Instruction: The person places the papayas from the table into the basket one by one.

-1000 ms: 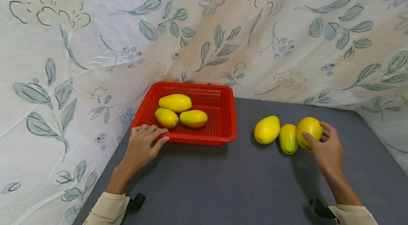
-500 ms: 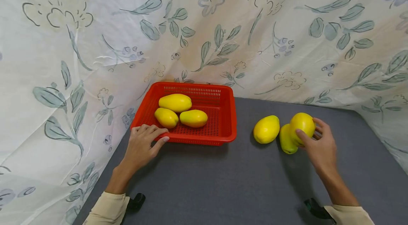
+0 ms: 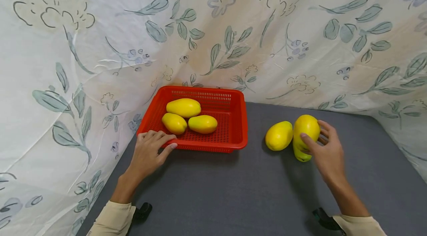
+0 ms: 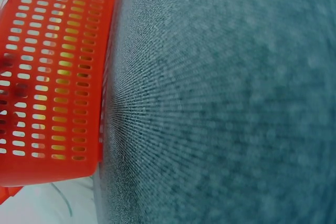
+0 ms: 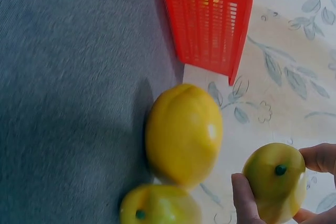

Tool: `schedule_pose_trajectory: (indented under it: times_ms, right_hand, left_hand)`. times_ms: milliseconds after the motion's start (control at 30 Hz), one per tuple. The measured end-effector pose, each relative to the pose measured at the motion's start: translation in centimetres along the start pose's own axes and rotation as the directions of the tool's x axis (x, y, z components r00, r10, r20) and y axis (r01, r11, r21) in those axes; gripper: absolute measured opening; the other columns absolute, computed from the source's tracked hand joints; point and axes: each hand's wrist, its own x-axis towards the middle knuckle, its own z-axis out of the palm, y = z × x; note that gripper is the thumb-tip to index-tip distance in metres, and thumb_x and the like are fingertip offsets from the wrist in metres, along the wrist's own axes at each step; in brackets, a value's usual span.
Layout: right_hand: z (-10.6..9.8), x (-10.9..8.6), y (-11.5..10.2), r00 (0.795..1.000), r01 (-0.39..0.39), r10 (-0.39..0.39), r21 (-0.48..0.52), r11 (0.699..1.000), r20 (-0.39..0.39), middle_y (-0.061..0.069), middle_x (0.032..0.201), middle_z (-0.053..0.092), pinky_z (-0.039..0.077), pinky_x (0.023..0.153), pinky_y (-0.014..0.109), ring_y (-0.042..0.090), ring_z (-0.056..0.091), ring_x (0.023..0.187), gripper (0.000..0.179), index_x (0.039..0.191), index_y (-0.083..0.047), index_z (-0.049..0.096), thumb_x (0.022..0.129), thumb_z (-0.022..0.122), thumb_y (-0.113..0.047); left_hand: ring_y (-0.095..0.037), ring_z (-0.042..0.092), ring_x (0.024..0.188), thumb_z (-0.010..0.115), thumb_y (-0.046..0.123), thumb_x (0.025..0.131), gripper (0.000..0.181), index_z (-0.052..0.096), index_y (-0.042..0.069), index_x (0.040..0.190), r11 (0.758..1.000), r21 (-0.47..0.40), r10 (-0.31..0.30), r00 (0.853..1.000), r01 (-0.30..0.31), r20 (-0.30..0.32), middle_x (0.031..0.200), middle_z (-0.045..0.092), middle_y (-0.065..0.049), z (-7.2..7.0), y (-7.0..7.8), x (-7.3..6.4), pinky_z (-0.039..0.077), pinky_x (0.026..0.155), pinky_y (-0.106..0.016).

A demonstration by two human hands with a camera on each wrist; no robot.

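Note:
My right hand [image 3: 328, 158] holds a smooth yellow mango-shaped fruit [image 3: 306, 128] between thumb and fingers, raised off the table. In the right wrist view the held fruit [image 5: 275, 182] shows a dark green stem spot. A greener fruit [image 3: 302, 156] of the same kind lies beneath it, partly hidden in the head view. Just left of that rests another yellow fruit [image 3: 278, 136]. At the near left corner of the red plastic basket [image 3: 207, 147], my left hand [image 3: 149, 153] grips the rim, fingers over the edge and thumb in front. Three yellow fruits [image 3: 183, 108] lie in the basket's left part.
A dark grey cloth [image 3: 227, 191] covers the table. White floral fabric [image 3: 233, 28] hangs behind and along the left side, close to the basket's back. In the left wrist view the basket's slotted wall [image 4: 58, 77] stands on the cloth.
My right hand has lifted the fruit and carried it left, from beside the greener fruit to above it. My left hand and the basket have stayed in place.

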Motion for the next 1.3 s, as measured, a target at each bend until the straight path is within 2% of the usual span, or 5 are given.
schedule_pose_trajectory:
  times_ms: [233,433,900,1167,1300]
  right_hand:
    - [0.6,-0.1,-1.0,0.999,0.039,-0.040,0.006,0.999,0.023,0.024,0.166,0.034,0.061,0.075,0.023,0.051,0.042,0.147,0.082,0.168,-0.019,0.027,0.102,0.071,-0.040]
    - [1.4,-0.5,-2.1,0.997,0.062,-0.065,0.069,0.996,0.042,0.024,0.166,0.034,0.055,0.064,0.011,0.052,0.041,0.147,0.081,0.167,-0.017,0.028,0.102,0.072,-0.036]
    - [3.3,-1.5,-3.4,0.988,0.095,-0.111,0.144,0.985,0.107,0.024,0.161,0.040,0.059,0.071,0.018,0.049,0.046,0.144,0.081,0.167,-0.016,0.029,0.102,0.073,-0.033]
    - [4.5,-2.4,-4.9,0.988,0.071,-0.092,0.160,0.985,0.128,0.018,0.161,0.043,0.053,0.077,0.011,0.041,0.049,0.144,0.080,0.165,-0.020,0.032,0.100,0.074,-0.038]
    - [5.2,-2.7,-5.4,0.983,0.048,-0.084,0.212,0.976,0.161,0.017,0.163,0.040,0.057,0.078,0.016,0.039,0.047,0.144,0.079,0.165,-0.020,0.032,0.100,0.075,-0.036]
  left_hand:
    - [-0.028,0.060,0.097,0.078,0.032,0.091,0.032,0.079,0.016,0.118,1.000,0.009,0.003,1.000,-0.003,-0.006,0.100,0.073,-0.005,0.1,0.2,0.0,0.040,0.091,-0.054]
    - [-0.028,0.060,0.097,0.079,0.032,0.091,0.032,0.079,0.016,0.119,1.000,0.013,0.002,1.000,-0.002,-0.004,0.101,0.073,-0.005,0.2,0.2,0.1,0.040,0.091,-0.054]
    - [-0.029,0.060,0.097,0.079,0.031,0.090,0.032,0.079,0.016,0.118,1.000,0.000,0.007,1.000,-0.007,-0.016,0.101,0.073,-0.006,0.1,0.2,-0.1,0.040,0.091,-0.054]
    - [-0.028,0.060,0.097,0.079,0.032,0.090,0.032,0.079,0.016,0.119,1.000,-0.002,-0.001,1.000,0.001,-0.010,0.101,0.073,-0.006,0.0,0.2,-0.2,0.039,0.091,-0.054]
    - [-0.028,0.059,0.096,0.079,0.032,0.091,0.032,0.079,0.016,0.118,1.000,0.000,0.004,1.000,-0.004,-0.011,0.100,0.073,-0.005,0.0,0.1,-0.2,0.039,0.091,-0.053]
